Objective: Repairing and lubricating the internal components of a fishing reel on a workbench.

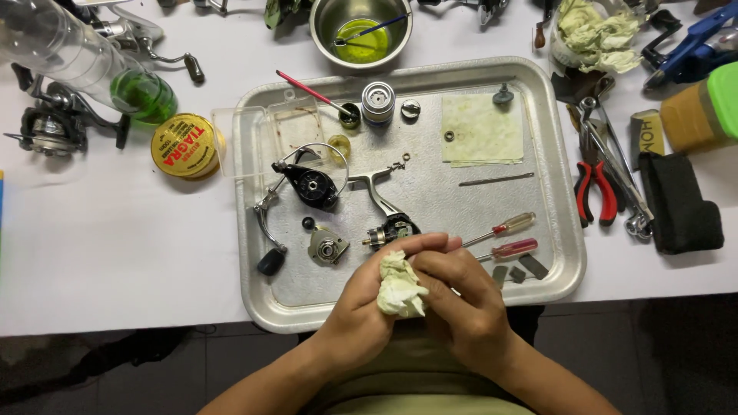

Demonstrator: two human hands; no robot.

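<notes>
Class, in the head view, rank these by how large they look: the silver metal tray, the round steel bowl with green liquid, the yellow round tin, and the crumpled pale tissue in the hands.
1. Silver metal tray
2. Round steel bowl
3. Yellow round tin and crumpled pale tissue: they look alike, and the tissue is nearer the camera, so unranked.

1. This is a small repair workbench, a hobby workshop for fishing reels.
2. The landmark is a metal tray (553, 253) holding a dismantled reel body (388, 227), a rotor (311, 184) and screwdrivers (507, 237).
3. Right of the tray lie red-handled pliers (596, 192).
4. Behind it stands a steel bowl (361, 31) of green fluid.
5. Left of it sit a whole reel (50, 123) and a yellow line spool (184, 146).
</notes>
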